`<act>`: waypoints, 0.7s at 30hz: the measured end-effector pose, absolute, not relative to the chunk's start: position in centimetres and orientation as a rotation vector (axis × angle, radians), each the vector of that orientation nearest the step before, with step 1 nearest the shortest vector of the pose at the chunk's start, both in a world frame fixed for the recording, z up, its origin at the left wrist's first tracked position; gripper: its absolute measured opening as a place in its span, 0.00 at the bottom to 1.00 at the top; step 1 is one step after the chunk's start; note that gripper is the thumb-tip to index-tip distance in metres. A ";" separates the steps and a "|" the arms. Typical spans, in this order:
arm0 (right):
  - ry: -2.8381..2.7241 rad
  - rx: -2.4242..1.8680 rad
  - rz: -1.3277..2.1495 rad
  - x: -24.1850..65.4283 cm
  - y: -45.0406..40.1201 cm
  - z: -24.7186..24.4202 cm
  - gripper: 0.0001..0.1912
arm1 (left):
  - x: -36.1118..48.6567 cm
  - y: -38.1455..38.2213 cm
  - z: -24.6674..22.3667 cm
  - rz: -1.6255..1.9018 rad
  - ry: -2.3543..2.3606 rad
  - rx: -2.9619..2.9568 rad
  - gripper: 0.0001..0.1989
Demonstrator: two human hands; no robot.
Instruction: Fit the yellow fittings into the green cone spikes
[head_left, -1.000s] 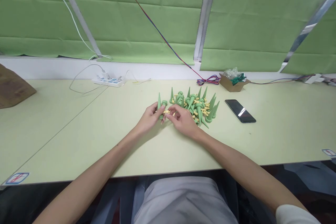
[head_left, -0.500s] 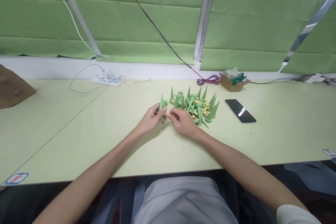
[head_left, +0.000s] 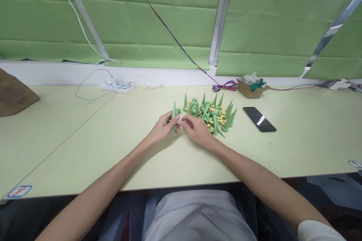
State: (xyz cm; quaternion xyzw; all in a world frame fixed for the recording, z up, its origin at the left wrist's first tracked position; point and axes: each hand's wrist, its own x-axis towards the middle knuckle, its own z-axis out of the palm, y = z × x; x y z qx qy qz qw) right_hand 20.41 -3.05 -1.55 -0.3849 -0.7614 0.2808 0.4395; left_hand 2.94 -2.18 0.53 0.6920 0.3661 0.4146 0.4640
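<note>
Pointing upward in my left hand [head_left: 164, 126] is a green plastic watering spike [head_left: 174, 110], with the fingers closed around its lower part. The thumb and fingers of my right hand [head_left: 196, 130] are pinched together, meeting the left fingertips. The small yellow valve between them is almost fully hidden by the fingers. Just beyond my right hand lies a pile of green watering spikes [head_left: 207, 109]. Several stand point up and others lie on their sides, with small yellow valves [head_left: 223, 114] among them.
To the right lies a black phone [head_left: 259, 119]. Behind it stands a small cardboard box [head_left: 252, 90] with plastic and green material, beside a coiled red-blue wire [head_left: 224, 86]. A white power strip [head_left: 117, 87] sits at the back left, a brown paper bag [head_left: 15, 94] farther left.
My right fingertips have shifted slightly, and the yellow valve that showed between my hands is now mostly covered. The spike in my left hand and the pile stay in place.
</note>
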 end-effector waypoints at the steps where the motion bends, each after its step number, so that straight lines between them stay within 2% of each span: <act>1: -1.888 -0.945 0.704 20.4 -3.0 -1.5 0.12 | 2.9 -2.2 0.5 1.023 0.897 1.695 0.18; 5: -1.891 -0.897 0.630 20.5 -2.7 -1.8 0.06 | 2.9 -2.1 0.6 1.033 0.910 1.698 0.19; 8: -1.901 -0.882 0.590 20.5 -2.4 -2.1 0.06 | 2.8 -2.1 0.6 1.023 0.924 1.714 0.19; 21: -1.945 -0.908 0.604 20.5 -2.5 -2.1 0.21 | 3.0 -2.2 0.5 1.005 0.912 1.664 0.19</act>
